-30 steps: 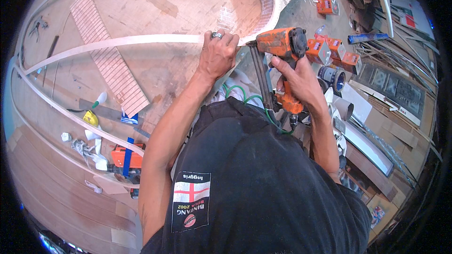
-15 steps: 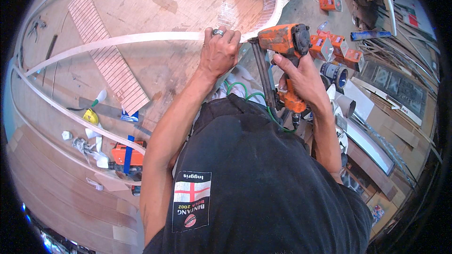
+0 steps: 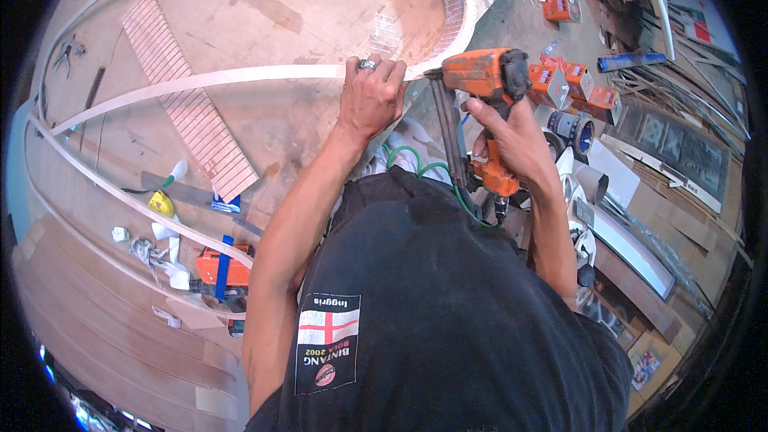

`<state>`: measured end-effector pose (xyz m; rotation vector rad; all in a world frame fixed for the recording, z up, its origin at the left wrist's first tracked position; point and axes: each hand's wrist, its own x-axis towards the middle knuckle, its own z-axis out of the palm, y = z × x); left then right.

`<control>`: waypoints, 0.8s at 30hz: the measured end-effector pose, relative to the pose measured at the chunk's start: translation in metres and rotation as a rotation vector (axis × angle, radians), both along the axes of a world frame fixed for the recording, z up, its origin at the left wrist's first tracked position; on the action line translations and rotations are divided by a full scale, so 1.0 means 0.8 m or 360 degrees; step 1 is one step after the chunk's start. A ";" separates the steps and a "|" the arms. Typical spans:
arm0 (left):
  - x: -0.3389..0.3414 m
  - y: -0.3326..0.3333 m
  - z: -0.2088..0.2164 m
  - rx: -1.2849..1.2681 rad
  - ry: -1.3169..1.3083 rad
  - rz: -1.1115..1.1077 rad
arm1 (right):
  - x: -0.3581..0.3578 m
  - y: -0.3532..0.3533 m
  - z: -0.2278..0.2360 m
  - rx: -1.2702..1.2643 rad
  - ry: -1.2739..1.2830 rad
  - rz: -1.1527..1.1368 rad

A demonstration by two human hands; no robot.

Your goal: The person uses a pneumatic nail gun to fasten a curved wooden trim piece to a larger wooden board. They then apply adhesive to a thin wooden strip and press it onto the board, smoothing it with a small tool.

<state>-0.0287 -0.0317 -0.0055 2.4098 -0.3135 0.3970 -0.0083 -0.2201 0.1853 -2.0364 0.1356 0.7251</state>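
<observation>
My left hand is closed over the near edge of a pale curved wooden strip, close to where it meets the rounded end of a slatted wooden frame. An orange nail gun is in my right hand, with the fingers wrapped around its handle. The nose of the nail gun is against or very near the strip, just right of my left hand. From the tool's lower end a green coiled air hose runs toward my waist.
A kerfed wooden board lies across the table beneath the strip. Pliers, a yellow tape measure and an orange tool lie on the left. Orange boxes and stacked wood offcuts occupy the floor at right.
The table and frame appear shifted slightly lower in the view at left. Both hands keep their grips, and the nail gun sits marginally lower.
</observation>
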 end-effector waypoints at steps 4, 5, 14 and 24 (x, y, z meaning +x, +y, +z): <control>0.001 0.002 0.005 0.0028 -0.0065 0.0053 | 0.000 -0.021 0.008 0.0013 -0.0086 -0.0193; 0.001 0.001 0.006 0.0039 -0.0094 0.0074 | 0.001 -0.027 0.011 0.0000 -0.0112 -0.0239; 0.011 -0.035 -0.005 0.0147 -0.0212 0.0493 | -0.012 -0.075 0.007 -0.0002 -0.0179 -0.0361; 0.020 -0.047 0.013 0.0324 -0.0092 0.0615 | -0.002 -0.091 -0.002 0.0232 -0.0180 -0.0393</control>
